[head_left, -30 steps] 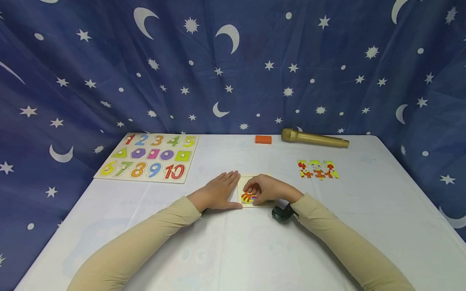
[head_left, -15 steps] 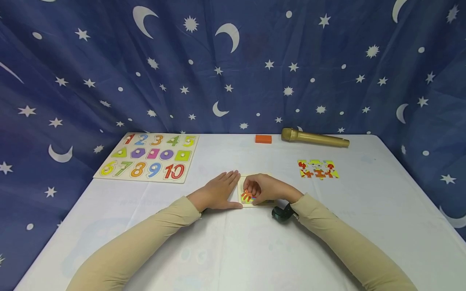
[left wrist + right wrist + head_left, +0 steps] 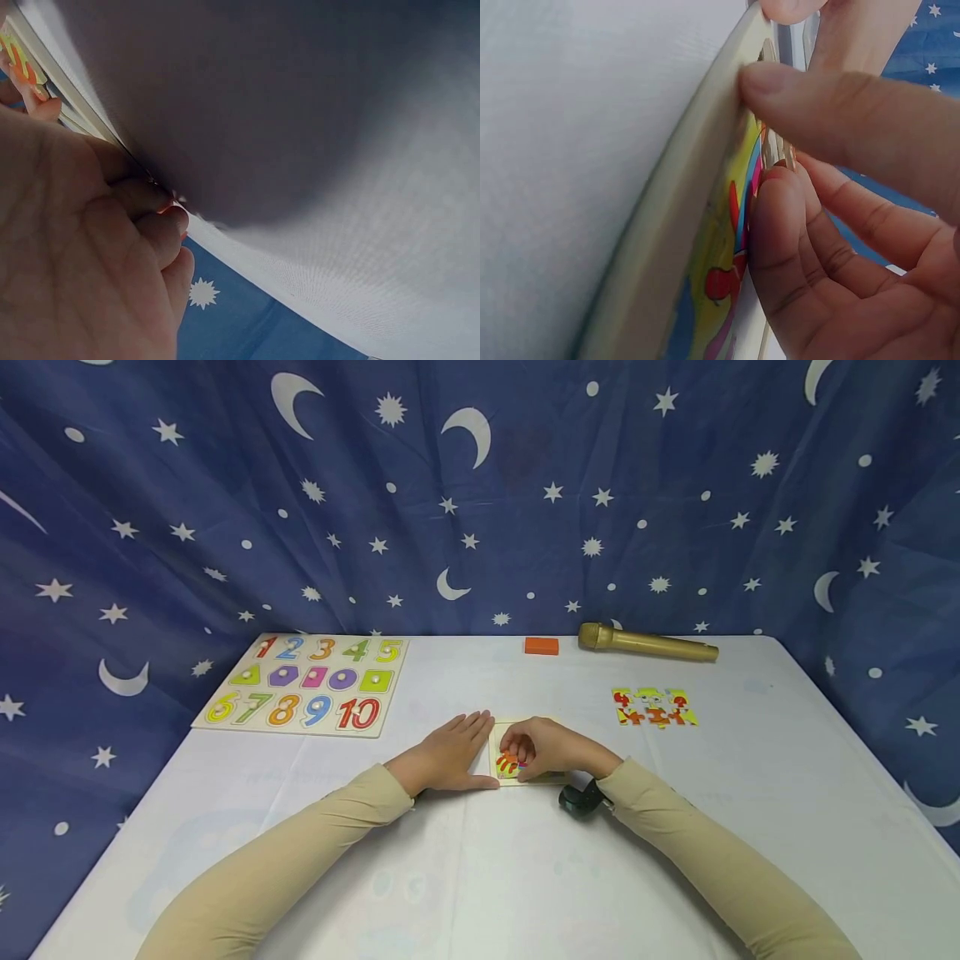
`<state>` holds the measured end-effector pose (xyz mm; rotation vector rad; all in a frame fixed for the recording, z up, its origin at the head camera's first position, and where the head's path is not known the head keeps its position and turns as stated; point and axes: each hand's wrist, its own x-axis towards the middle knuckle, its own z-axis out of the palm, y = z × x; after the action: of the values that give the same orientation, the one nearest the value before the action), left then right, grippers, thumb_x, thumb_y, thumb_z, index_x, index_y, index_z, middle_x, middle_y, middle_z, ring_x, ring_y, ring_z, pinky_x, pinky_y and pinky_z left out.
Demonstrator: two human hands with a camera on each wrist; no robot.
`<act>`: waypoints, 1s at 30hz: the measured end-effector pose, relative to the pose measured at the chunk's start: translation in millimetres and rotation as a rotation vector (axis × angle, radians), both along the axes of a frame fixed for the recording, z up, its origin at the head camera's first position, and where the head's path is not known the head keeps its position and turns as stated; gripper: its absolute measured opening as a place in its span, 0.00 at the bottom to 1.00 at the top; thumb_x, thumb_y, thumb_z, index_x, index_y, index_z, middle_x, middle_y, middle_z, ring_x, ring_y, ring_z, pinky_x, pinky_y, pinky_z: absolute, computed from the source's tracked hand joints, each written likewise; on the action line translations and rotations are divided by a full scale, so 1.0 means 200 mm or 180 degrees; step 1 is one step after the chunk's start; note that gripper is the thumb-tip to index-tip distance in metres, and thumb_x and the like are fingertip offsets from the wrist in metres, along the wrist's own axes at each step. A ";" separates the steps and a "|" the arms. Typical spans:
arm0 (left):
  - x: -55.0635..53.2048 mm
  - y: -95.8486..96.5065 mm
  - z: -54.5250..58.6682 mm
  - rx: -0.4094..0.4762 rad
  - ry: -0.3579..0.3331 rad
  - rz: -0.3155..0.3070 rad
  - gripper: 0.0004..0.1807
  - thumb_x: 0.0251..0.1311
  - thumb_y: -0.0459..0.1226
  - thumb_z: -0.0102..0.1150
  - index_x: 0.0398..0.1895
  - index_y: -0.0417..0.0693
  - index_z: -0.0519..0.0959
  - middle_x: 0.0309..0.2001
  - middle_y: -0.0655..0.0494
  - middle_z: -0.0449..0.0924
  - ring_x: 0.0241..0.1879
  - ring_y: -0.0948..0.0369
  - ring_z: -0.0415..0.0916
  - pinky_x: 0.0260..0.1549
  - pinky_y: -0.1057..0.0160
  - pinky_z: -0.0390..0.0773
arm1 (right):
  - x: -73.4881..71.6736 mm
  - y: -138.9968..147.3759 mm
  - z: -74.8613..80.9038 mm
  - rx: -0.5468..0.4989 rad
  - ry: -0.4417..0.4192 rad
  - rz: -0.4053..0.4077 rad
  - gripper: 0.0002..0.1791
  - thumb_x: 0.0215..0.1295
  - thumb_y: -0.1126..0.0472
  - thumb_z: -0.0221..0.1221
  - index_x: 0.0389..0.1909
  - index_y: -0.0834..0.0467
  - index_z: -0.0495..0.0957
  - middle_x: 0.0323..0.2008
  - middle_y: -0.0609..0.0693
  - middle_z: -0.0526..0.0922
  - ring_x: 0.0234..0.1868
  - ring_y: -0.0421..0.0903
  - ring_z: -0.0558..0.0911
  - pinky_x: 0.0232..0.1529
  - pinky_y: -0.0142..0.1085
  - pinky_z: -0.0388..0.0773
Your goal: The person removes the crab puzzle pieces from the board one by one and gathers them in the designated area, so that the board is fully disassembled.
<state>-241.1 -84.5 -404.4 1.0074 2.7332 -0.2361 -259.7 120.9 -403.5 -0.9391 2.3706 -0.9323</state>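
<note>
A small puzzle tray (image 3: 492,758) with a pale frame lies on the table between the hands. My left hand (image 3: 448,757), its fingers straight, rests along the tray's left edge. Over the tray, my right hand (image 3: 553,748) pinches a puzzle piece (image 3: 507,767) with orange and yellow print. The right wrist view shows that puzzle piece (image 3: 772,150) nearly edge-on, tilted above the picture, with the thumb close to the tray's rim (image 3: 660,202). Printed picture in yellow, red and blue fills the near part of the tray; the right hand hides much of the rest.
A board of numbers and shapes (image 3: 300,685) lies at the back left. Behind the hands are an orange block (image 3: 542,647) and a gold microphone (image 3: 648,643). Several joined puzzle pieces (image 3: 654,707) lie to the right. A starry blue cloth (image 3: 480,527) hangs behind the table.
The orange-printed piece in the right hand has shifted and turned slightly over the tray. The left hand has stayed at the tray's edge.
</note>
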 end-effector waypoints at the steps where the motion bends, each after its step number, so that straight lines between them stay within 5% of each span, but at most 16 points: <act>1: 0.00 0.00 0.00 -0.0002 0.0006 -0.0005 0.54 0.58 0.69 0.41 0.73 0.38 0.46 0.75 0.45 0.46 0.74 0.53 0.46 0.73 0.56 0.50 | 0.00 0.00 0.00 0.0017 0.0000 -0.0011 0.19 0.45 0.70 0.70 0.40 0.64 0.78 0.27 0.51 0.78 0.26 0.37 0.74 0.28 0.25 0.75; 15: 0.00 0.00 0.00 0.0022 -0.0023 0.0002 0.54 0.57 0.69 0.41 0.73 0.37 0.45 0.75 0.44 0.45 0.74 0.52 0.46 0.73 0.55 0.49 | -0.01 0.06 0.01 -0.0213 -0.0147 -0.0256 0.21 0.47 0.69 0.70 0.44 0.63 0.79 0.28 0.51 0.78 0.27 0.39 0.74 0.28 0.27 0.75; 30: 0.00 0.01 -0.01 0.0024 -0.0037 0.0044 0.54 0.57 0.69 0.42 0.74 0.40 0.45 0.75 0.47 0.44 0.75 0.54 0.43 0.73 0.57 0.48 | 0.03 0.51 0.02 -0.0203 0.0111 -0.0868 0.24 0.50 0.67 0.68 0.51 0.64 0.77 0.36 0.53 0.80 0.35 0.43 0.77 0.36 0.29 0.77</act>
<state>-240.8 -83.5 -406.4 0.9882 2.7317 -0.2172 -253.5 223.2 -398.7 -0.6687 2.5559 -1.1053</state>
